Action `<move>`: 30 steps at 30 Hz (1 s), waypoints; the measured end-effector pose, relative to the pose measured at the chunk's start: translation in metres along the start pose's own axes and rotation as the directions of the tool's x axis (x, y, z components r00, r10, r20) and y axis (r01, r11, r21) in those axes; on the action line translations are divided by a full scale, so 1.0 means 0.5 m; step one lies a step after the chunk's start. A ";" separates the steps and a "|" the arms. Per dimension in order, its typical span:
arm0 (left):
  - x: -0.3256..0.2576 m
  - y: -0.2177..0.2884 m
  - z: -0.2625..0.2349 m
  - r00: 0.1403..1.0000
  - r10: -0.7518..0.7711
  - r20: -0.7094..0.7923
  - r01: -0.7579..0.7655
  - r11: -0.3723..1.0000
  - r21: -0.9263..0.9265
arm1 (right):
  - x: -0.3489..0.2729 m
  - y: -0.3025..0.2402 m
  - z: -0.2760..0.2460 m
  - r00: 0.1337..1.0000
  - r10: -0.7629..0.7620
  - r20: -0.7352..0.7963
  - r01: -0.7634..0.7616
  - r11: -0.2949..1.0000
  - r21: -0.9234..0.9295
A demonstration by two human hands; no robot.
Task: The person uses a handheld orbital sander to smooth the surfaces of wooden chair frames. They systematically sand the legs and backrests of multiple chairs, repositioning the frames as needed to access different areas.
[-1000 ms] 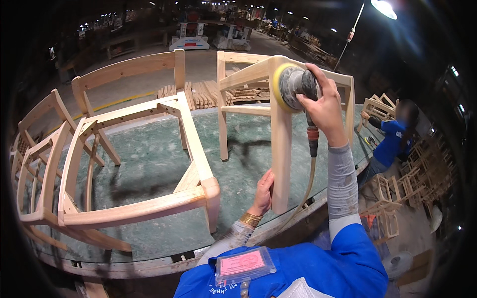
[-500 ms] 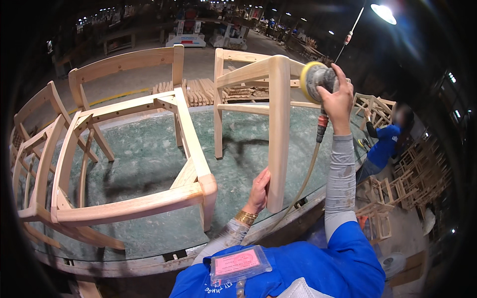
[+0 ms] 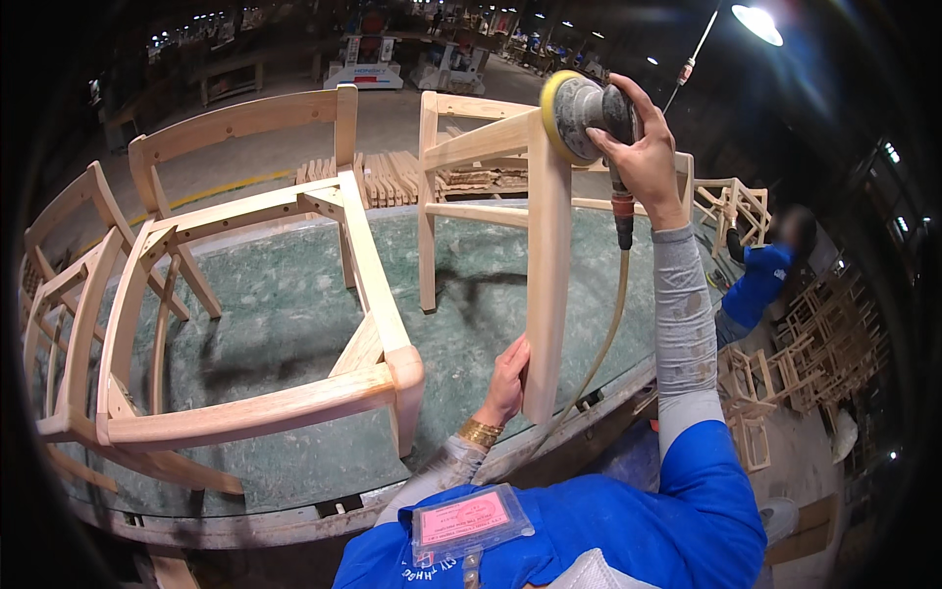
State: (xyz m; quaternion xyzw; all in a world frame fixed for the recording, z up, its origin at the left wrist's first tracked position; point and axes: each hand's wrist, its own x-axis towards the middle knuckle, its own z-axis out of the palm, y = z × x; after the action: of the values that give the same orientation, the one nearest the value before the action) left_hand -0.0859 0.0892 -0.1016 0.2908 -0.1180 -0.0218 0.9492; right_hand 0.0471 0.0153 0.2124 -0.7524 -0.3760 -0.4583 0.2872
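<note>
A pale, unfinished wooden chair (image 3: 477,147) stands on the green-topped table in front of me. My right hand (image 3: 648,162) is closed around a grey, dusty orbital sander (image 3: 597,110) with a yellow-edged pad. The pad stands on edge against the top corner of the nearest chair leg (image 3: 547,285). A hose (image 3: 620,294) runs down from the tool past the leg. Low on that same leg, my left hand (image 3: 505,381) grips its left side, some of the fingers hidden behind the wood. A gold-coloured band circles the left wrist.
More bare wooden chairs (image 3: 250,412) stand to the left on the green tabletop (image 3: 285,363). Stacked wooden parts (image 3: 378,180) lie beyond. At right a co-worker in a blue shirt (image 3: 756,285) handles another chair, beside piled chair frames (image 3: 824,344). A lamp (image 3: 757,26) hangs overhead.
My right hand has moved the sander left and up, from the right side of the leg's top onto its upper corner. My left hand keeps its place low on the leg.
</note>
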 end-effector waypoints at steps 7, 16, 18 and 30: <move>0.002 0.009 0.003 1.000 -0.024 0.017 0.025 0.999 -0.044 | -0.013 0.007 -0.011 1.000 0.018 -0.013 -0.019 0.998 -0.056; -0.001 0.010 0.016 0.998 -0.053 0.041 0.056 0.995 -0.077 | -0.043 0.042 -0.085 0.971 0.148 -0.185 -0.173 0.977 -0.127; 0.000 0.017 0.004 0.999 -0.032 0.040 0.035 0.996 -0.077 | -0.045 0.009 -0.059 0.993 0.079 -0.087 -0.084 0.995 -0.055; -0.001 0.019 0.004 1.000 -0.009 -0.007 0.008 0.999 -0.035 | 0.000 -0.022 -0.006 0.979 -0.198 0.046 0.200 0.979 -0.036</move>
State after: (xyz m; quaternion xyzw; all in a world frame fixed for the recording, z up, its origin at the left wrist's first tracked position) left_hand -0.0870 0.0958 -0.0948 0.2747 -0.1129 -0.0268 0.9545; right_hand 0.0367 0.0189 0.2146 -0.7263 -0.4459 -0.4762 0.2166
